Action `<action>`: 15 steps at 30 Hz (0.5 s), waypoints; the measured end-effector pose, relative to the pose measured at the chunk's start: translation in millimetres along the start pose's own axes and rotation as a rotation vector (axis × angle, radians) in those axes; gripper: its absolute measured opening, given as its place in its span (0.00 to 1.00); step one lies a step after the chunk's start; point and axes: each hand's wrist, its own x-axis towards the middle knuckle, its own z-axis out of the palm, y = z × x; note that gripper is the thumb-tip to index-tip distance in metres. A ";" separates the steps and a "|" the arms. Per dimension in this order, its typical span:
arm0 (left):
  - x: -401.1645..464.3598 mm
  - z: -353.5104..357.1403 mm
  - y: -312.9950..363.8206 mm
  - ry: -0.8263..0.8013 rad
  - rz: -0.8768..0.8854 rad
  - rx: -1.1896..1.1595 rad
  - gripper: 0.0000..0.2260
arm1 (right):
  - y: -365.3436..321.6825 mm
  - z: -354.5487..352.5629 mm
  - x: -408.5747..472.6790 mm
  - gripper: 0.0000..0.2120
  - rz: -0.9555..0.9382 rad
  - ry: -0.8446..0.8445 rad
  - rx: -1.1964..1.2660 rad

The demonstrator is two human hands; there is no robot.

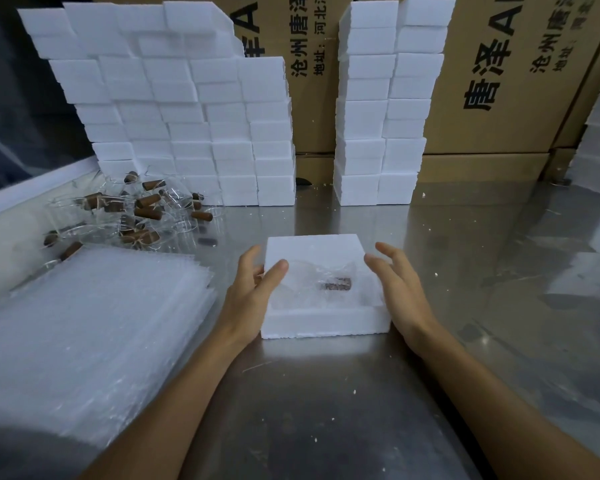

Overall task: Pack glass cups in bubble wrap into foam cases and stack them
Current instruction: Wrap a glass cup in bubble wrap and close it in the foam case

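In the head view, a white foam case [321,289] lies open in the middle of the frame on a shiny metal table [326,393]. A glass cup in bubble wrap [321,284] sits inside it. The left hand [257,289] holds the case's left edge, thumb on top. The right hand [395,285] is just beside the right edge, fingers loose, holding nothing. Foam case stacks [187,116] fill the upper left. Bare glass cups [136,213] and bubble wrap sheets [90,323] are at the left.

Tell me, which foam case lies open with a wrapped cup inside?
The foam case between the hands; the others stand stacked behind.
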 end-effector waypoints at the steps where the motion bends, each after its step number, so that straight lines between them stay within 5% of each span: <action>1: 0.4 0.0 1.0 0.004 -0.012 -0.069 0.33 | -1.6 0.2 -0.3 0.20 -0.015 0.002 0.020; 5: -2.0 0.4 15.5 0.062 0.156 -0.208 0.14 | -15.1 0.5 -3.6 0.17 -0.159 0.084 0.194; 10: -7.2 -4.0 35.8 0.159 0.288 -0.255 0.22 | -32.1 -1.9 -5.6 0.18 -0.285 0.215 0.273; 15: -11.4 0.6 39.3 0.245 0.316 -0.261 0.15 | -27.8 -1.0 -3.3 0.10 -0.288 0.234 0.320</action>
